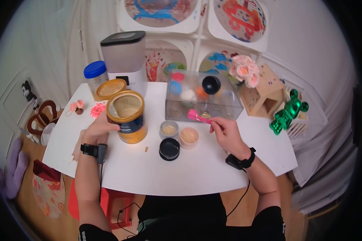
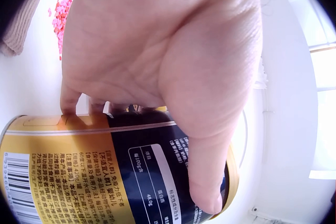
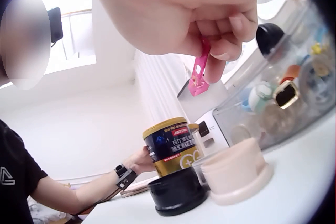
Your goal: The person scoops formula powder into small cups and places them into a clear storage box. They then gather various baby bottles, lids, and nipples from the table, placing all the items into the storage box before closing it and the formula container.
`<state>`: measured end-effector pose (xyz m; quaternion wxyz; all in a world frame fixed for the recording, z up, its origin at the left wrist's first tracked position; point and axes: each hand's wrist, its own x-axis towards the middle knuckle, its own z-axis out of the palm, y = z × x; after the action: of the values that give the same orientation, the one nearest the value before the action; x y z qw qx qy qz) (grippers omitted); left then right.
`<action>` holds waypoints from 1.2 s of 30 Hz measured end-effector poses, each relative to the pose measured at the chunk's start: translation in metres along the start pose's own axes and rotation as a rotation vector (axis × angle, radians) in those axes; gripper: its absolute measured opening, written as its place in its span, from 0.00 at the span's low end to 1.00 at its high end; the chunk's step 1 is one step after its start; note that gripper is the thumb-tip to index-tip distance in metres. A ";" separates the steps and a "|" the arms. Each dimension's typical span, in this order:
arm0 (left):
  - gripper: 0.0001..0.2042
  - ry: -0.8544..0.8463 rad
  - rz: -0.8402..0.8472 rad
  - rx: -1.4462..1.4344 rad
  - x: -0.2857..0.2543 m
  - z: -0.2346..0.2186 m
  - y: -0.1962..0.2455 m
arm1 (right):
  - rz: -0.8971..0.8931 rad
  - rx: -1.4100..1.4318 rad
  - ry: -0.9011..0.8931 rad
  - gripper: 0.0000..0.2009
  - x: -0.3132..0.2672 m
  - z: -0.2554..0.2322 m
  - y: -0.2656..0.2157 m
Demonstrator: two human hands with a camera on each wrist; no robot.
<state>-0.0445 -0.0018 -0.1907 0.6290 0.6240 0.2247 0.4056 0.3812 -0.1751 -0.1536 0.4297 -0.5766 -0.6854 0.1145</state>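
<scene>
My left hand (image 1: 98,128) grips a gold and dark blue powder can (image 1: 133,130) from the side. Its gold lid (image 1: 112,88) is flipped back, and pale powder shows inside. In the left wrist view the thumb (image 2: 206,182) lies along the can's printed label. Between thumb and fingers, my right hand (image 1: 228,135) pinches a pink scoop (image 1: 195,115), held up over the cups. Below it stand a pink cup (image 1: 188,137) and a greyish see-through cup (image 1: 169,129), both with powder in them. A black cup (image 1: 169,149) is beside these, nearer me.
A see-through box (image 1: 205,104) with colourful things inside stands behind the cups. Further left are a dispenser (image 1: 124,56) and a blue-lidded jar (image 1: 95,76). On the right are a wooden house (image 1: 265,90) and a shiny green bear (image 1: 287,114). A small powder spill (image 1: 146,149) marks the white table (image 1: 205,172).
</scene>
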 end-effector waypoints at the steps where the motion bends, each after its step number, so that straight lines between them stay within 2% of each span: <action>1: 0.59 -0.023 -0.010 -0.006 0.004 -0.010 -0.009 | -0.078 -0.027 -0.004 0.07 0.010 -0.001 -0.013; 6: 0.61 0.004 -0.017 -0.003 0.000 0.004 0.008 | -0.455 -0.224 -0.103 0.06 0.077 0.014 -0.087; 10: 0.60 0.025 -0.043 0.002 -0.002 0.003 0.006 | -0.565 -0.302 -0.206 0.06 0.131 0.065 -0.124; 16: 0.59 0.013 -0.066 -0.010 -0.004 0.000 0.013 | -0.677 -0.661 -0.572 0.07 0.185 0.145 -0.147; 20: 0.59 0.026 -0.099 -0.026 -0.009 0.004 0.023 | -0.642 -0.735 -0.764 0.07 0.195 0.173 -0.162; 23: 0.59 0.006 -0.075 -0.015 -0.006 -0.001 0.016 | -0.548 -0.807 -0.865 0.14 0.202 0.188 -0.167; 25: 0.61 -0.001 -0.071 -0.014 -0.004 -0.003 0.013 | -0.519 -0.727 -0.935 0.16 0.208 0.203 -0.146; 27: 0.63 -0.013 -0.067 -0.007 -0.003 -0.004 0.012 | -0.470 -0.643 -1.032 0.18 0.211 0.205 -0.150; 30: 0.60 -0.001 -0.069 0.028 -0.003 -0.002 0.015 | -0.453 -0.551 -1.065 0.17 0.210 0.206 -0.153; 34: 0.60 -0.009 -0.064 0.014 -0.003 -0.003 0.015 | -0.191 -0.498 -1.175 0.17 0.212 0.211 -0.150; 36: 0.61 0.007 -0.082 0.010 -0.005 0.000 0.019 | -0.294 -0.415 -1.140 0.16 0.214 0.223 -0.126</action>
<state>-0.0514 -0.0079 -0.1735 0.6413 0.6160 0.2541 0.3804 0.1406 0.0515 -0.1086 -0.1134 -0.3958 -0.8871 0.2086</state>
